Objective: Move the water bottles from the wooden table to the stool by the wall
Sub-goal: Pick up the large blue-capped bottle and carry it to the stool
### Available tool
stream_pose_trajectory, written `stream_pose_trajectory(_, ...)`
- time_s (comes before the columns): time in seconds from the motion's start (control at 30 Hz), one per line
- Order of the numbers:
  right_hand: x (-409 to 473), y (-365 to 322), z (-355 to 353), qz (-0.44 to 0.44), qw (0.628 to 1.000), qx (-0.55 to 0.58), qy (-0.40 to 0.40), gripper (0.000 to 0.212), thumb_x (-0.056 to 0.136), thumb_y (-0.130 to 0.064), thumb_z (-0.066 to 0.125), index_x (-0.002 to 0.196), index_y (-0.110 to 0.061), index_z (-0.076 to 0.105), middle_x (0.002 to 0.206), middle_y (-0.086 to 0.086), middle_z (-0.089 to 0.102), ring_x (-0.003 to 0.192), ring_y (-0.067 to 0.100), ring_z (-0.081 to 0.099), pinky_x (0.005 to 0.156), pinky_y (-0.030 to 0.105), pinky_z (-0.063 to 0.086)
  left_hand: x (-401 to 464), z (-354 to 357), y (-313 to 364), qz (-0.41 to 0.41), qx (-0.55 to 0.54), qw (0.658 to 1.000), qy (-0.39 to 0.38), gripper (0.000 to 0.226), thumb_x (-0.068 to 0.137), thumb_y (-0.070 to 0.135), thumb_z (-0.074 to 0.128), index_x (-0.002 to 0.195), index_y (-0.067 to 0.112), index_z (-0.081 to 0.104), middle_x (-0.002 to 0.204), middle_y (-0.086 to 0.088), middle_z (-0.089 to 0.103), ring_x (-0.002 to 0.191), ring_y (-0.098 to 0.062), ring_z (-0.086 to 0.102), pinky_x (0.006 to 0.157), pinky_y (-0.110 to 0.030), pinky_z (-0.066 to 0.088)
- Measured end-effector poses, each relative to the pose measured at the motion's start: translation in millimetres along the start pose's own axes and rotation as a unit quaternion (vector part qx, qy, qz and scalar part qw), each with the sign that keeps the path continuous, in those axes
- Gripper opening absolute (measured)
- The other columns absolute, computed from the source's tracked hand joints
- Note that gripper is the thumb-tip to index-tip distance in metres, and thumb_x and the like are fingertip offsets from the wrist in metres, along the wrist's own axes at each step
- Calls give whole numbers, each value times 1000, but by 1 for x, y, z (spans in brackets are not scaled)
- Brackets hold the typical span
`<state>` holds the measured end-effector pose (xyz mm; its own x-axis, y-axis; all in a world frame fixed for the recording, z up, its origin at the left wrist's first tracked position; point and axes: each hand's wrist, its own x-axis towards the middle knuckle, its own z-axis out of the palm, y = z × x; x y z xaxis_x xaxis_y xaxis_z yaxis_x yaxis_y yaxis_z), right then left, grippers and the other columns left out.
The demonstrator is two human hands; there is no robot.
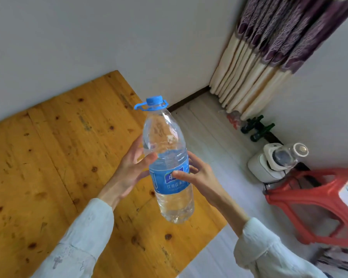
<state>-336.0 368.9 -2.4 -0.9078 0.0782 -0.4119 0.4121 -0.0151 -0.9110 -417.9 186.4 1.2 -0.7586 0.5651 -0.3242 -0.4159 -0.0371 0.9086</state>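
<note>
A large clear plastic water bottle with a blue screw cap, blue carry loop and blue label point(168, 163) is held in the air above the near edge of the knotty orange-brown wooden table point(48, 157), tilted slightly, its base toward the wearer; the left hand point(130, 169) cups its left side at the shoulder with fingers loosely spread and the thumb across the front, while the right hand point(197, 173) wraps the label band, thumb pressed on the front and fingers curled behind; both grip it rather than pinch it. The water line sits near the top of the label, so it is probably fairly heavy and will slosh; the thin ribbed wall likely dents under a hard squeeze and may be slick, so the waist at the label, or the loop at the neck, looks the surest hold. The red plastic stool point(317, 197) stands on the pale floor near the wall at the right, well apart from the bottle.
</note>
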Motion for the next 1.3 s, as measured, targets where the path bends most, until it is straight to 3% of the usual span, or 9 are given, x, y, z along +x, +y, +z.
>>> stream_pose_trajectory(0.17, -70, -23, -59, -60, 992, 29, 103, 58, 65, -23, 80, 112, -45, 56, 109, -6, 67, 103, 9, 62, 83, 30, 56, -1, 90, 39, 56, 44, 993, -99, 81, 60, 56, 75, 131, 39, 40, 125, 7, 60, 116, -15, 58, 77, -32, 56)
stream_pose_trajectory(0.27, -130, -25, -98, -88, 978, 55, 179, 59, 62, -15, 81, 106, -48, 58, 109, -4, 67, 102, 11, 62, 80, 26, 55, -7, 160, 46, 73, 65, 982, -161, 79, 63, 55, 75, 131, 33, 41, 122, 1, 63, 114, -23, 60, 81, -41, 55)
stream_pose_trajectory(0.43, -261, -3, -156, -123, 939, 92, 308, 69, 51, -28, 80, 114, -41, 57, 109, 2, 68, 99, 17, 65, 81, 28, 54, -45, 292, 34, 75, 98, 956, -267, 90, 51, 61, 78, 130, 36, 43, 112, 8, 67, 105, -19, 65, 77, -37, 57)
stream_pose_trajectory(0.57, -390, 37, -187, -146, 895, 117, 405, 60, 50, -34, 79, 106, -47, 59, 98, -9, 71, 90, 6, 67, 68, 15, 52, -108, 407, -2, 74, 106, 927, -353, 87, 58, 38, 80, 134, 27, 41, 108, 6, 68, 96, -14, 67, 71, -30, 57)
stream_pose_trajectory(0.67, -489, 72, -202, -143, 861, 129, 471, 69, 51, -35, 79, 117, -40, 56, 106, -4, 69, 94, 10, 67, 72, 20, 53, -163, 488, -39, 59, 112, 897, -423, 79, 69, 28, 78, 137, 29, 37, 116, -2, 66, 97, -14, 67, 74, -34, 58)
stream_pose_trajectory(0.87, -689, 135, -215, -135, 748, 140, 635, 63, 63, -23, 78, 121, -27, 54, 113, 5, 67, 99, 18, 66, 82, 32, 56, -292, 657, -106, 44, 111, 789, -603, 72, 65, 39, 73, 130, 43, 42, 117, 5, 67, 101, -12, 66, 72, -30, 56)
stream_pose_trajectory(1.0, -806, 171, -213, -139, 652, 140, 732, 62, 66, -20, 75, 123, -25, 52, 114, 5, 68, 101, 19, 65, 83, 32, 55, -383, 759, -146, 42, 113, 690, -713, 70, 67, 46, 71, 130, 45, 42, 122, 7, 64, 109, -15, 63, 85, -50, 54)
stream_pose_trajectory(1.17, -934, 219, -212, -120, 525, 142, 831, 54, 63, -20, 78, 113, -29, 60, 103, -6, 72, 97, 11, 66, 75, 19, 52, -498, 870, -206, 26, 98, 572, -814, 61, 73, 45, 64, 129, 46, 41, 116, 12, 67, 101, -10, 66, 74, -33, 57)
stream_pose_trajectory(1.3, -1029, 262, -222, -92, 439, 134, 884, 56, 60, -24, 81, 112, -28, 61, 105, -5, 71, 101, 11, 65, 77, 19, 51, -581, 952, -258, 2, 83, 494, -865, 59, 76, 46, 64, 130, 47, 40, 119, 4, 65, 105, -14, 65, 77, -35, 57)
